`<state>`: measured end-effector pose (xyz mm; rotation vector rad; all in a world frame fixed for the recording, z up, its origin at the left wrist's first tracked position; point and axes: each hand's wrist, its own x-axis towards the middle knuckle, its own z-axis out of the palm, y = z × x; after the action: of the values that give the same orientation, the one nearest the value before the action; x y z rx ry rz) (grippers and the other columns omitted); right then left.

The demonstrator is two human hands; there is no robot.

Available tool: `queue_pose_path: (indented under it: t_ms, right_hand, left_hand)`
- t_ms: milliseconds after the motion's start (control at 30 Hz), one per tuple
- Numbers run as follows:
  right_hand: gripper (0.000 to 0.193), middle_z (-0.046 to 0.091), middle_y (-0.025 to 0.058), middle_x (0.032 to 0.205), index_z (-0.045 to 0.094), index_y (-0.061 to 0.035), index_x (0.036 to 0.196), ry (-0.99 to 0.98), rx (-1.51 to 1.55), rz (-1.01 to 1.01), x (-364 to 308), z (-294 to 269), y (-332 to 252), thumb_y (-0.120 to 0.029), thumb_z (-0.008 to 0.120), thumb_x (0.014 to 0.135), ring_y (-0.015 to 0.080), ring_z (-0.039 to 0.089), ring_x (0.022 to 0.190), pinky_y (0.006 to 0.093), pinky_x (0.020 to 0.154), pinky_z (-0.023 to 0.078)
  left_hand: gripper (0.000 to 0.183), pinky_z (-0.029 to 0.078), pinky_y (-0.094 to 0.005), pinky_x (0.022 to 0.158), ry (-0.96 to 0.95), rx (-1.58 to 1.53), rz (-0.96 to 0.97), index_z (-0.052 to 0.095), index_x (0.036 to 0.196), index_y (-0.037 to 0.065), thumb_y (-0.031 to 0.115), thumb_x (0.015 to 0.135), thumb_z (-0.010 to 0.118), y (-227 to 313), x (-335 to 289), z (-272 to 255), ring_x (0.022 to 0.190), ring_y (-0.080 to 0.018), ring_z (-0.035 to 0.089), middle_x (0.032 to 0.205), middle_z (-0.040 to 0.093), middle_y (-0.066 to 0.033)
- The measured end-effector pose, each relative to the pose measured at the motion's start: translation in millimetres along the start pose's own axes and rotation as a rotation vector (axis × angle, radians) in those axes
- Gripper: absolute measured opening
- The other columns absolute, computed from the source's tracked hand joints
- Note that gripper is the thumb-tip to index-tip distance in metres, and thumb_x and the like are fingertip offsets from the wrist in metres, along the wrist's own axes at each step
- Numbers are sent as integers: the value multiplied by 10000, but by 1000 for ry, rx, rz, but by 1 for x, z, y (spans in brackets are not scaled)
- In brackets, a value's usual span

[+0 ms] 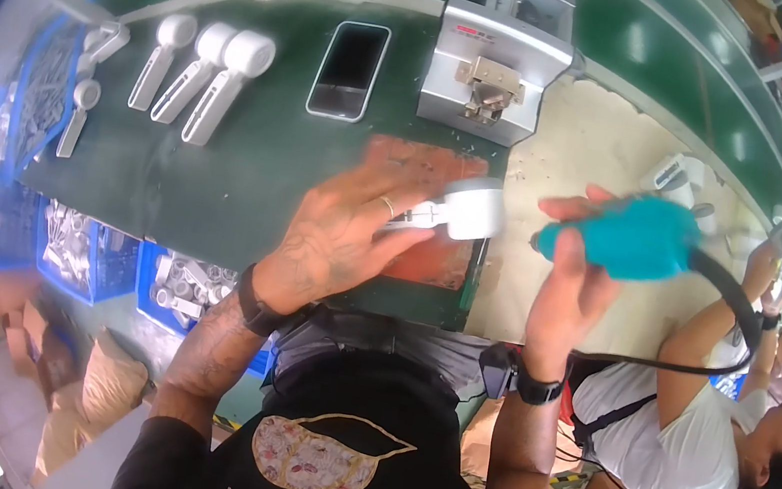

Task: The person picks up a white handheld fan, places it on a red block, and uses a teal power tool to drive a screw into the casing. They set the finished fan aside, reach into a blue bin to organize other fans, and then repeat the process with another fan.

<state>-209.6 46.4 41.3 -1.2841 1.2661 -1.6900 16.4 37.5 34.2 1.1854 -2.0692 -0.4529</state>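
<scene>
My left hand point(337, 231) is closed around the handle of a white plastic device with a round head point(475, 211), shaped like the handheld fans on the table. The device is over a reddish-brown mat point(423, 268). To its right, my right hand point(567, 296) grips a teal electric screwdriver point(639, 239), slightly blurred, with its tip pointing left toward the device and apart from it. A black cable point(742, 315) runs from the back of the tool. Several similar white devices point(231, 84) lie at the left of the table.
A phone point(348, 71) lies at the back, beside a grey boxy machine point(490, 57). More white parts point(684, 179) are at the right. Blue crates point(108, 278) of parts stand past the table's near left edge. A co-worker point(677, 429) sits close on the right.
</scene>
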Motion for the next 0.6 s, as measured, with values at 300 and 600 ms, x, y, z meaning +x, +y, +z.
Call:
queue_pose_path:
  t_ms: [300,600]
  right_hand:
    - [501,573,115,835,520,24,1097,-105,-103,-59,-7,-15,-26,-465,576,1003,199,552,751,335,663,455]
    - [436,534,74,778,559,45,1194,-120,176,-143,54,45,-47,-371,521,1067,205,550,724,340,679,462]
  left_hand:
    - [314,535,-406,845,-154,-4,202,699,1133,79,238,869,756,-1,14,14,967,-286,660,1028,694,-66]
    - [434,484,-429,944,-142,6,215,664,1249,116,339,884,736,-24,29,16,1108,-295,598,1178,645,-64]
